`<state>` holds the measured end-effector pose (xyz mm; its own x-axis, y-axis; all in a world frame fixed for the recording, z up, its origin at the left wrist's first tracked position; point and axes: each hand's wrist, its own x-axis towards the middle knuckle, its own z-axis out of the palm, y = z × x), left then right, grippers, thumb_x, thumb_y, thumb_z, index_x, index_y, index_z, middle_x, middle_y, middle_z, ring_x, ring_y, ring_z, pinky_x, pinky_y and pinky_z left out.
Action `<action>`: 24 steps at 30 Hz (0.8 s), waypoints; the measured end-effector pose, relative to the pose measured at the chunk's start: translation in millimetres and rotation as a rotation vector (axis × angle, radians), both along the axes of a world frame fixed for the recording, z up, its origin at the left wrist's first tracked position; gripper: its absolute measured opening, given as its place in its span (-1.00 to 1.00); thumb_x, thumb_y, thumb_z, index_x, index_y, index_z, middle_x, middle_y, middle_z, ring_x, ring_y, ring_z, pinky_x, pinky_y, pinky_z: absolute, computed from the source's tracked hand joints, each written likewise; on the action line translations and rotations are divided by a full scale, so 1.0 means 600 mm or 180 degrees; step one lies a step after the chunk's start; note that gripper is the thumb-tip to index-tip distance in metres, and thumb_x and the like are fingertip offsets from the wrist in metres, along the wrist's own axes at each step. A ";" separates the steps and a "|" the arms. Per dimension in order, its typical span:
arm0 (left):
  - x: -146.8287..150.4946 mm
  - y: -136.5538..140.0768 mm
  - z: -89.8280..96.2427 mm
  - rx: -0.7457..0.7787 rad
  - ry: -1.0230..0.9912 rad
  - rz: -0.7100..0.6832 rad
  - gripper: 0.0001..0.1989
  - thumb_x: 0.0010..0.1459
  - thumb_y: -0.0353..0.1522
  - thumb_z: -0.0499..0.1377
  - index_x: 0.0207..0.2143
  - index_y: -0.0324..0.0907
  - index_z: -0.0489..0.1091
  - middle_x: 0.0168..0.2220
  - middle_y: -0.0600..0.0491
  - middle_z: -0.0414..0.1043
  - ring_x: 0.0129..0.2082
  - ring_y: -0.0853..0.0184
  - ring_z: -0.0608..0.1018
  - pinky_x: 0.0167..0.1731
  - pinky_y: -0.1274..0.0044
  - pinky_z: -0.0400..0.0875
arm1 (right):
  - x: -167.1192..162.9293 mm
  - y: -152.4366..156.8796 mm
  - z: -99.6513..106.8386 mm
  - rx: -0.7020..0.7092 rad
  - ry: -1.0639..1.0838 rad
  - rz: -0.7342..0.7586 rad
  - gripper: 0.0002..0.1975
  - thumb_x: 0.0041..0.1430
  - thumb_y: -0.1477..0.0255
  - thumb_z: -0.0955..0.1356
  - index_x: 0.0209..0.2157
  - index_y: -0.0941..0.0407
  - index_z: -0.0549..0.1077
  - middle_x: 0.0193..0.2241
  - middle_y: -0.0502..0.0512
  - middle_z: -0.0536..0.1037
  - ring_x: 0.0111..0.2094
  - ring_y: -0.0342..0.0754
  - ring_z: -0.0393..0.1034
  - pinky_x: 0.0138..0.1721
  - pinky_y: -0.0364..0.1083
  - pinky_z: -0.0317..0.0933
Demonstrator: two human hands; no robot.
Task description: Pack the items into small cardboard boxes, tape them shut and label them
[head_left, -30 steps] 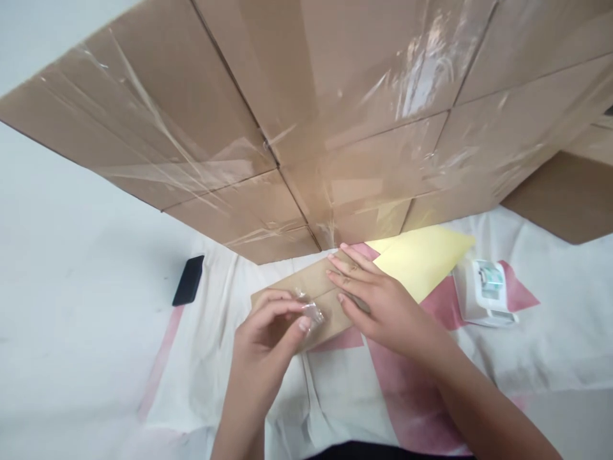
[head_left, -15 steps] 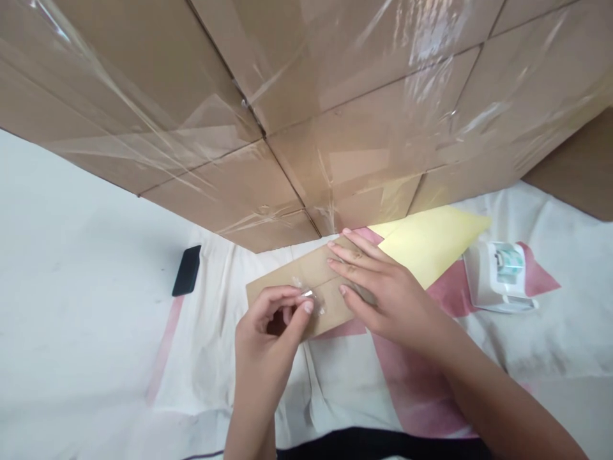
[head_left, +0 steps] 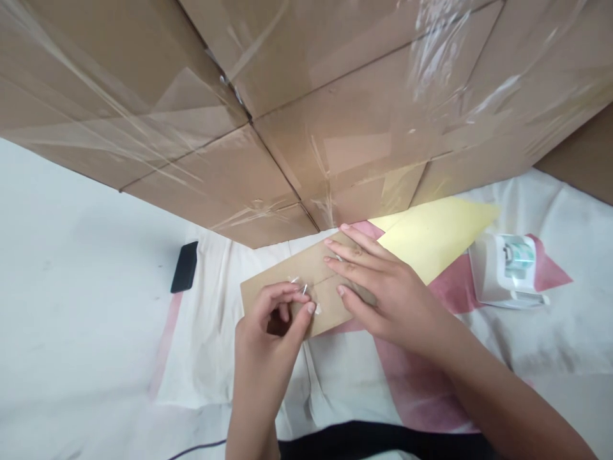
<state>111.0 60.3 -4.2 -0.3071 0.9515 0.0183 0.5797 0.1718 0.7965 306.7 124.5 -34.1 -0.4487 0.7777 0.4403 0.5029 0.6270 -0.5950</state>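
Brown cardboard [head_left: 297, 268] lay flat on wrinkled off-white cloth [head_left: 205, 345] with pink patches [head_left: 421, 383]. Near its centre the left hand [head_left: 271, 322] pinched shiny clear tape [head_left: 305, 289]; the right hand [head_left: 390, 291] lay spread across its three-o'clock end. Glossy, film-wrapped cartons [head_left: 345, 153] loomed at twelve o'clock, yellow paper [head_left: 431, 236] at two, a white tape dispenser [head_left: 493, 271] at three, a black rectangular slab [head_left: 184, 267] at nine.

no words, numbers or brand can be read anywhere in view. the tape roll [head_left: 522, 257] in the white tape dispenser [head_left: 489, 271] shows green-tinted markings, too small and blurred to make out.
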 end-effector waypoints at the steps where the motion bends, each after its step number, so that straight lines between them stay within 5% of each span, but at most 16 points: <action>1: 0.000 -0.001 0.000 -0.0012 0.0064 -0.0010 -0.82 0.13 -0.29 0.36 -0.20 -0.01 0.49 -0.33 0.16 0.50 -0.39 0.47 0.41 -0.39 0.67 0.37 | 0.000 0.000 0.000 -0.0004 -0.0010 0.0004 -0.64 0.30 0.49 0.32 0.09 0.12 0.55 0.26 0.08 0.44 0.42 0.19 0.07 0.36 0.25 0.17; 7: 0.001 0.002 0.005 0.0030 0.0043 -0.0032 -0.50 0.10 -0.25 0.36 0.08 0.06 0.32 0.02 0.10 0.43 -0.37 0.46 0.40 -0.39 0.60 0.44 | 0.001 0.000 0.000 -0.0024 -0.0029 -0.0004 -0.65 0.32 0.47 0.31 0.09 0.12 0.55 0.27 0.08 0.43 0.42 0.17 0.05 0.36 0.24 0.17; 9: 0.004 0.007 0.007 -0.0008 0.0189 0.0098 -0.45 0.08 -0.19 0.37 0.10 0.05 0.30 -0.02 0.08 0.44 -0.41 0.45 0.41 -0.43 0.58 0.44 | 0.001 0.000 0.000 -0.0033 -0.0027 -0.0007 -0.65 0.31 0.48 0.32 0.09 0.12 0.55 0.27 0.08 0.43 0.42 0.18 0.05 0.36 0.25 0.18; 14: 0.008 0.027 0.018 -0.0193 0.0999 0.0230 -0.48 0.14 -0.07 0.31 0.10 0.06 0.31 -0.03 0.10 0.43 -0.51 0.47 0.41 -0.41 0.47 0.44 | 0.000 0.000 -0.002 -0.0040 -0.0014 0.0000 -0.65 0.31 0.48 0.32 0.09 0.10 0.55 0.26 0.08 0.45 0.42 0.18 0.05 0.36 0.25 0.18; 20: 0.011 0.055 0.023 -0.0362 0.1945 0.0097 -0.51 0.25 -0.03 0.19 0.19 0.15 0.29 0.05 0.04 0.38 -0.20 0.23 0.57 -0.34 0.43 0.39 | 0.002 0.001 -0.003 0.0029 -0.0066 0.0022 -0.65 0.33 0.50 0.29 0.08 0.13 0.56 0.26 0.09 0.45 0.43 0.18 0.05 0.35 0.25 0.18; 24: 0.019 0.060 0.018 -0.0464 0.2275 0.0153 -0.61 0.35 -0.07 0.07 0.18 0.18 0.34 0.06 0.02 0.36 -0.25 0.25 0.56 -0.42 0.46 0.32 | 0.003 0.000 -0.004 0.0026 -0.0049 0.0045 -0.64 0.32 0.51 0.29 0.09 0.12 0.56 0.26 0.09 0.44 0.43 0.19 0.05 0.34 0.26 0.19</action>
